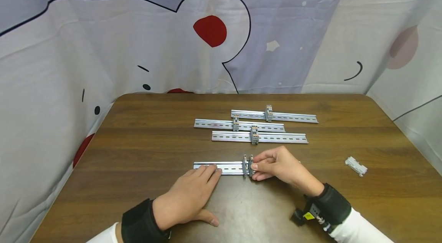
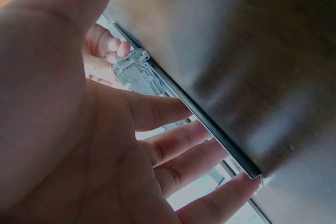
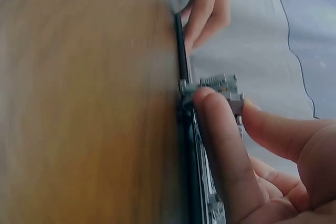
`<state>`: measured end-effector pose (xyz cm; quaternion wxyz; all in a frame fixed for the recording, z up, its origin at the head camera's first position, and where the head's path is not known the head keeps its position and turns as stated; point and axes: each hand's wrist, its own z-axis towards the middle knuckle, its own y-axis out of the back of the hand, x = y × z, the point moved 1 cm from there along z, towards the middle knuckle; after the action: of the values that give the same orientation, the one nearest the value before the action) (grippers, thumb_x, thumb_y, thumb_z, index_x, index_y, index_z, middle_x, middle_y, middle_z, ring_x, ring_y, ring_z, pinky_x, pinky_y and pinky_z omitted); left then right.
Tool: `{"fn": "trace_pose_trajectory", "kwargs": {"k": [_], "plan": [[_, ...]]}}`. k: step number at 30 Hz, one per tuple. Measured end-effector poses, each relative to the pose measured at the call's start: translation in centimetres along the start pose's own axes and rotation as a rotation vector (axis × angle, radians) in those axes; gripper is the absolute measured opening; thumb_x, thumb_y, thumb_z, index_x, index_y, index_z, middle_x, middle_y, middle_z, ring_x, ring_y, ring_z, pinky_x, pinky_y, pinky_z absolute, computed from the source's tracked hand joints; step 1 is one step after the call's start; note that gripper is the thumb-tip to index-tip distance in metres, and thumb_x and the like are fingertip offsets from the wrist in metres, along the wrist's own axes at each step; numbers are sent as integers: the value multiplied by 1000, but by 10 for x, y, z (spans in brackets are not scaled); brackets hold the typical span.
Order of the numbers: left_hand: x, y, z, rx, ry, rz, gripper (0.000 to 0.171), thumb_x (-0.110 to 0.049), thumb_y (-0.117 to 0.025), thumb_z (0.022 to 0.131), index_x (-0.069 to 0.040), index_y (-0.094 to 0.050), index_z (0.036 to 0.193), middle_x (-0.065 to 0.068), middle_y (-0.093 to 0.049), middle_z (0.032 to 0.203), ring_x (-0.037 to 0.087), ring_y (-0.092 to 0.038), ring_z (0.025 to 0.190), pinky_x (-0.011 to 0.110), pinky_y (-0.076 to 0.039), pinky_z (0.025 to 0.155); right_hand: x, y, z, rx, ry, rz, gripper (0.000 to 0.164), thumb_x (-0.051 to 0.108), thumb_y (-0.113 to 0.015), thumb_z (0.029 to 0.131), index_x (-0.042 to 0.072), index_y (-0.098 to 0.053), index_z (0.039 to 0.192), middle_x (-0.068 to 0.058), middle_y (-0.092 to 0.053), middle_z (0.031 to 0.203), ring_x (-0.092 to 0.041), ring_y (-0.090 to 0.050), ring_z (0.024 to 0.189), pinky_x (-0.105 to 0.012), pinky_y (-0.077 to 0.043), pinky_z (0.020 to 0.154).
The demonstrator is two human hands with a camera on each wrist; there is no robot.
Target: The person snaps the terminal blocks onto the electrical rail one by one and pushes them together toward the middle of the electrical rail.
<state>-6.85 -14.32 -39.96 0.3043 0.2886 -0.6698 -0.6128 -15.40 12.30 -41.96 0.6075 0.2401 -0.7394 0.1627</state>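
Note:
A slotted metal DIN rail [image 1: 232,168] lies near the middle of the table. My left hand [image 1: 193,193] rests on its left part, fingers extended over the rail and thumb spread away on the tabletop. Two slim grey terminal blocks stand upright across the rail: a left terminal block [image 1: 245,167] and, close beside it, a right terminal block [image 1: 251,163]. My right hand [image 1: 276,164] pinches the right one between thumb and fingers, also visible in the right wrist view, where fingertips [image 3: 212,103] cover part of the block. The right hand hides the rail's right end.
Behind the hands lie three more DIN rails, a front one [image 1: 228,136], a middle one [image 1: 210,123] and a back one [image 1: 293,117], each bearing grey terminal blocks. A loose whitish block [image 1: 356,166] lies at the right. A patterned cloth [image 1: 138,43] hangs behind the table.

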Motion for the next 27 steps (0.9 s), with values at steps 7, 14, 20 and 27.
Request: {"fn": "trace_pose_trajectory", "kwargs": {"k": [7, 14, 20, 27], "plan": [[1, 0, 1, 21, 3, -7, 116, -85, -55, 66, -2, -40, 146, 14, -43, 144, 26, -43, 130, 42, -43, 103, -3, -5, 3, 3, 6, 4, 40, 7, -70, 89, -19, -57, 116, -26, -71, 92, -30, -73, 79, -40, -58, 72], [0, 1, 1, 21, 2, -8, 116, -84, -56, 66, -2, -40, 146, 14, -43, 144, 26, -43, 130, 42, -43, 103, -7, -6, 5, -16, -15, -33, 42, 16, -73, 88, -14, -62, 115, -23, -73, 87, -29, -73, 75, -40, -59, 70], [1, 2, 1, 6, -4, 5, 116, -84, -56, 66, -1, -40, 145, 14, -43, 143, 26, -44, 129, 42, -43, 102, -8, -6, 7, -26, -27, -51, 42, 20, -75, 87, -11, -65, 112, -21, -73, 85, -28, -73, 74, -40, -59, 69], [1, 0, 0, 6, -2, 1, 116, -84, -55, 66, -2, -40, 146, 14, -43, 143, 26, -43, 129, 42, -43, 102, -4, -4, 4, 17, -35, -35, 43, 24, -73, 88, -10, -65, 114, -21, -72, 89, -31, -72, 79, -42, -59, 72]]}}
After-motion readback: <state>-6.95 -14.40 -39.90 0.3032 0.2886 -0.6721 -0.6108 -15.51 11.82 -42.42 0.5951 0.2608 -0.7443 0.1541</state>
